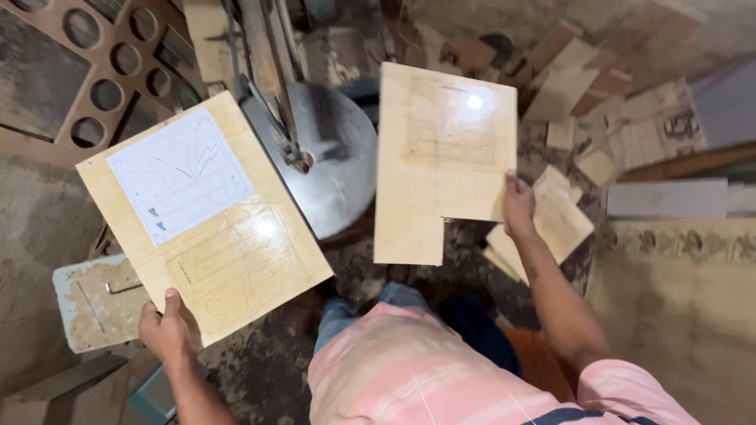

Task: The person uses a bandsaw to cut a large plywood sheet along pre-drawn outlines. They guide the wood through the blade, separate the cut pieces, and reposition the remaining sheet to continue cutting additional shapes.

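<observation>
1. The left hand (167,327) is closed on the near corner of a plywood sheet (205,216), thumb on top and fingers underneath, and holds it out over the floor to the left of a round metal saw table (335,157).
2. The right hand (518,206) pinches the right edge of a second plywood sheet (441,157) the same way, thumb on top, and holds it up to the right of the saw table.
3. Two sheets are in hand, one each. The left one carries one white paper template (179,175) stuck on its far half and pencil outlines on its near half. The right one bears faint pencil lines and has a square notch cut from its near right corner.
4. Both sheets look thin, stiff and light: each stays flat though held by a single corner or edge. The faces shine under the lamp, so they are probably smooth and could slip in a loose pinch. A firmer hold would be along an edge, clear of the drawn lines.
5. Many wood offcuts (598,102) lie scattered on the floor at the upper right, too many to count. One brown panel with round holes (102,71) leans at the upper left.
</observation>
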